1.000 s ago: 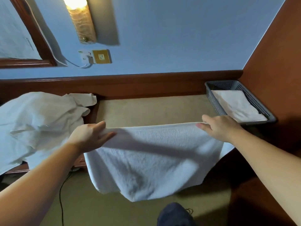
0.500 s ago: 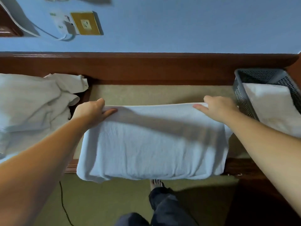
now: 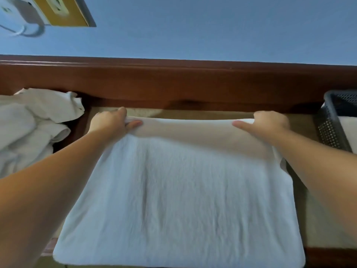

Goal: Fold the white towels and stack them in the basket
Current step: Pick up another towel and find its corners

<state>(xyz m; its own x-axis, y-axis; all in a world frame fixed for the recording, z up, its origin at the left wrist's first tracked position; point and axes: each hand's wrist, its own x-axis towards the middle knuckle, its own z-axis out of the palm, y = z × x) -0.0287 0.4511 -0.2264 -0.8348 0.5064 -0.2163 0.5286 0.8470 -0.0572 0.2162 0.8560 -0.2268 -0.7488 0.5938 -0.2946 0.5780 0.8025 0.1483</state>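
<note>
A white towel [image 3: 181,200] lies spread flat on the beige table top [image 3: 318,219], its near edge at the table's front. My left hand [image 3: 110,122] pinches the towel's far left corner. My right hand [image 3: 268,122] pinches the far right corner. A dark grey perforated basket [image 3: 328,124] stands at the right edge of the view, with a folded white towel [image 3: 349,130] inside it. A heap of unfolded white towels [image 3: 32,124] lies to the left of the table.
A dark wooden rail [image 3: 173,84] runs along the back of the table under a blue wall. A wall socket with a white plug and cable [image 3: 23,14] sits at the upper left.
The towel hung over the table's front edge before; both hands have carried its top edge away from me to the back, and it now lies flat on the table.
</note>
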